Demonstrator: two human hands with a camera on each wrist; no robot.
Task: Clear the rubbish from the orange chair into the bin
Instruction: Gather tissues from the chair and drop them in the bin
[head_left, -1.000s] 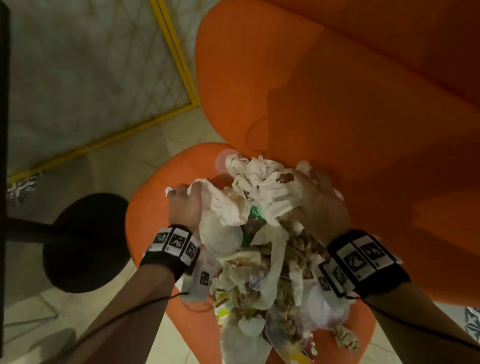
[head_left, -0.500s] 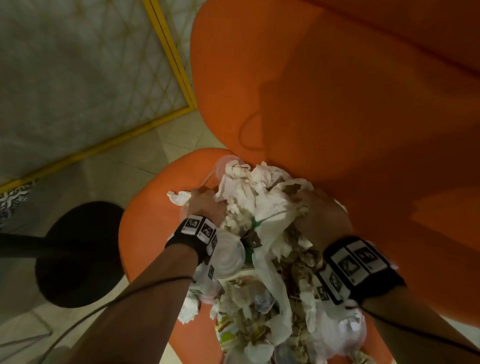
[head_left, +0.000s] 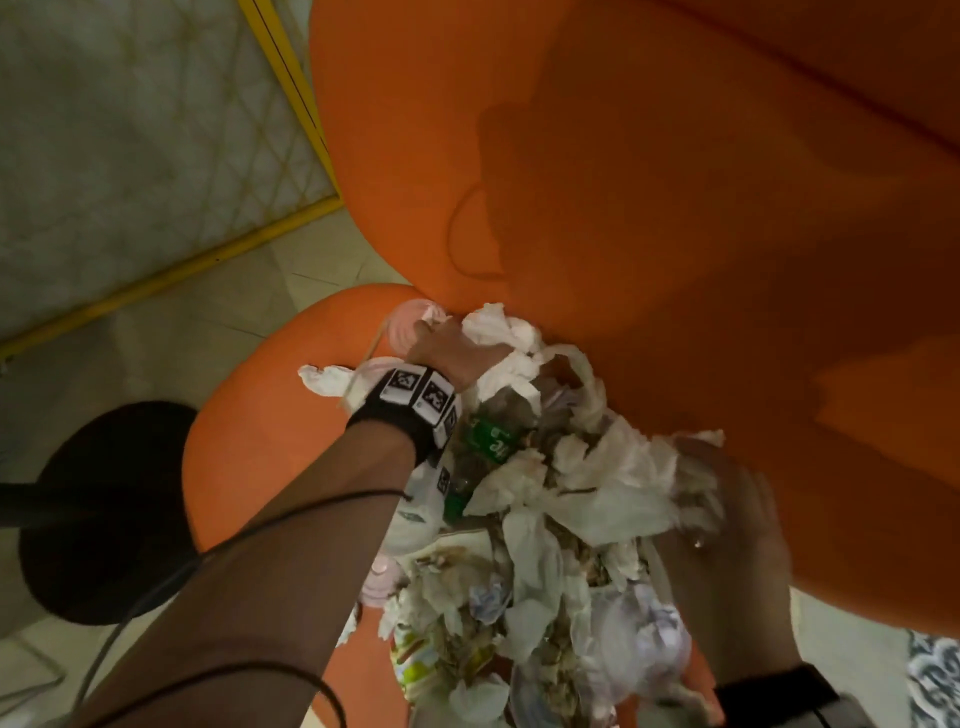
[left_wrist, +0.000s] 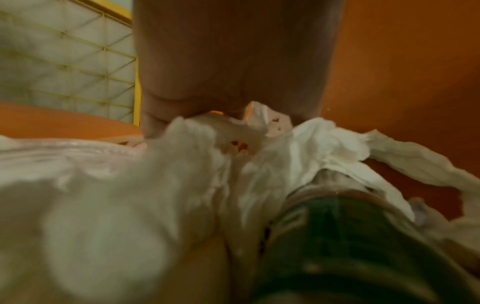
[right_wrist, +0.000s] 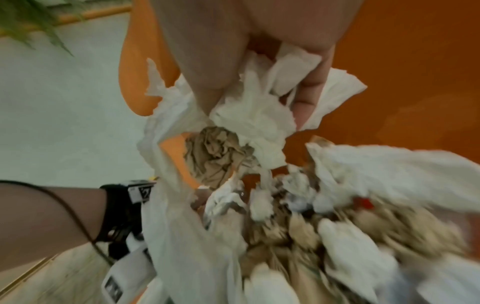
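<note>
Orange chair (head_left: 675, 182) bears rubbish (head_left: 545, 519); green bottle label (head_left: 491, 439) unreadable.

rubbish (head_left: 545, 519) heaped on chair (head_left: 270, 457) seat, hands at either side

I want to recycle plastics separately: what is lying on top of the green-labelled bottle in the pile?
Crumpled white tissues cover the green-labelled bottle at its upper end, and more paper overlaps its lower end. Only its label section shows. The left hand grips tissue just above it. Anything beneath the bottle is hidden.
</note>
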